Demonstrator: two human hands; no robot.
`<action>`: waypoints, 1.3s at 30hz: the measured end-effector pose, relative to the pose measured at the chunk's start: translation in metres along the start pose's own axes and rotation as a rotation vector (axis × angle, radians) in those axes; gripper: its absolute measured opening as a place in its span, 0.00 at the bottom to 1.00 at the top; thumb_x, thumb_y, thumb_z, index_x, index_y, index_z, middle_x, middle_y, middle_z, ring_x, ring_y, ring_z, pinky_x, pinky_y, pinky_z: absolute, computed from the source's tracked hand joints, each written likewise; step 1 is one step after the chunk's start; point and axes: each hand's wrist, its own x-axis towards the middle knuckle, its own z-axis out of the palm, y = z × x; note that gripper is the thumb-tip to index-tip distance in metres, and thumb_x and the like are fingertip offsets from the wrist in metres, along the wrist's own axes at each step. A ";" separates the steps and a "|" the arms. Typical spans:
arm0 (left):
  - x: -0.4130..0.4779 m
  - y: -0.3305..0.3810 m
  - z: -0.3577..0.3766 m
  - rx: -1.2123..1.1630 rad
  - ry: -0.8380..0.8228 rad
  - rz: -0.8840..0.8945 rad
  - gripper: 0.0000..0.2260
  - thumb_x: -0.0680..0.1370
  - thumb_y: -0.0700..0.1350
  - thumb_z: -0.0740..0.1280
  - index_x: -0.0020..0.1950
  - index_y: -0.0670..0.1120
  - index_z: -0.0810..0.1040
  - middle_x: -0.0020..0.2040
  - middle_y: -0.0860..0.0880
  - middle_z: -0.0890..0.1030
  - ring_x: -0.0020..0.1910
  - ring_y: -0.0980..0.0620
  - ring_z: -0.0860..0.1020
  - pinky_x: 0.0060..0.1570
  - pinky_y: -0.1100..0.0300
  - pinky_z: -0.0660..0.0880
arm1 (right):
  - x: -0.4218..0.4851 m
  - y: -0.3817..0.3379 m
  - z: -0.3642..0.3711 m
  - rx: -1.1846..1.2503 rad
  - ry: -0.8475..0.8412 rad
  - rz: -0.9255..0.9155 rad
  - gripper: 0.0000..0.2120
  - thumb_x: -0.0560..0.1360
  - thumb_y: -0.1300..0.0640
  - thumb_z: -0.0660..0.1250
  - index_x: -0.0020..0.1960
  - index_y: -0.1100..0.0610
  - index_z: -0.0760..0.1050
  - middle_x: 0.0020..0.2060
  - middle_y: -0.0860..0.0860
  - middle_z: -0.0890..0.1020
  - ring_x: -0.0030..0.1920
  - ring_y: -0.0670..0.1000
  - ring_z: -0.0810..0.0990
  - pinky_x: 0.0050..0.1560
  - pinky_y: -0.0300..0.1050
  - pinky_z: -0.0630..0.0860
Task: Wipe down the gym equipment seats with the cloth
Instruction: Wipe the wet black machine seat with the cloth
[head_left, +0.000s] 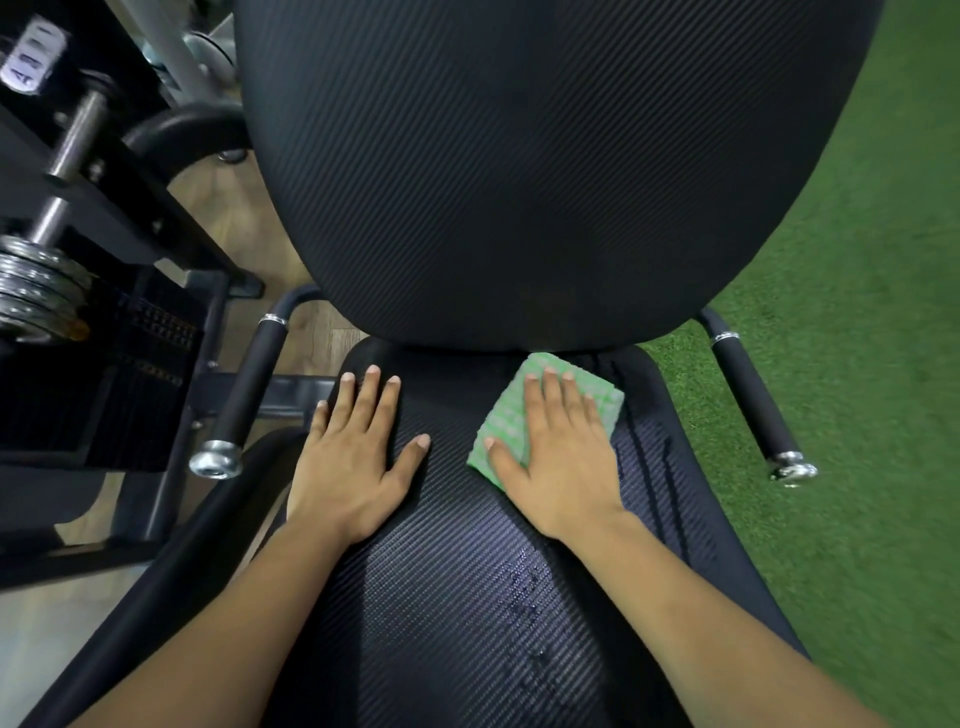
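Right now the right hand (563, 457) is pressing flat, fingers straight, on the green checked cloth (540, 410), which is lying on the far right part of the black seat (441, 597), just below the backrest (545, 171). Meanwhile the left hand (358, 457) is resting open and spread on the seat's far left part, holding nothing. Water droplets (524, 587) are glistening nearer the wrist.

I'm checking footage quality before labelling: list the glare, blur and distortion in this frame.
Head view: the wide-angle lens bows the backrest and side handles; light leaves a pale sheen on the seat beside wet droplets; the weight plates at far left are blurred; the left hand and the right hand on the cloth are sharp.
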 end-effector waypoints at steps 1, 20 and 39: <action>0.000 0.000 0.000 -0.001 -0.005 0.001 0.37 0.72 0.68 0.36 0.78 0.52 0.43 0.78 0.53 0.40 0.76 0.53 0.36 0.75 0.52 0.39 | 0.001 0.008 -0.002 -0.016 0.002 0.052 0.47 0.67 0.33 0.32 0.78 0.61 0.45 0.78 0.59 0.48 0.77 0.58 0.44 0.75 0.53 0.39; 0.000 -0.001 0.001 -0.001 0.007 0.007 0.37 0.73 0.68 0.36 0.79 0.52 0.44 0.78 0.52 0.42 0.76 0.52 0.38 0.75 0.50 0.41 | 0.016 0.054 -0.011 -0.021 -0.013 0.109 0.41 0.75 0.33 0.43 0.78 0.59 0.47 0.78 0.56 0.50 0.78 0.54 0.45 0.76 0.50 0.42; 0.001 -0.002 0.001 0.009 -0.007 0.005 0.37 0.72 0.69 0.36 0.78 0.53 0.43 0.78 0.53 0.41 0.76 0.53 0.37 0.75 0.51 0.41 | 0.009 0.037 -0.004 0.013 0.032 0.114 0.43 0.71 0.33 0.40 0.78 0.58 0.48 0.78 0.55 0.51 0.77 0.55 0.46 0.76 0.51 0.41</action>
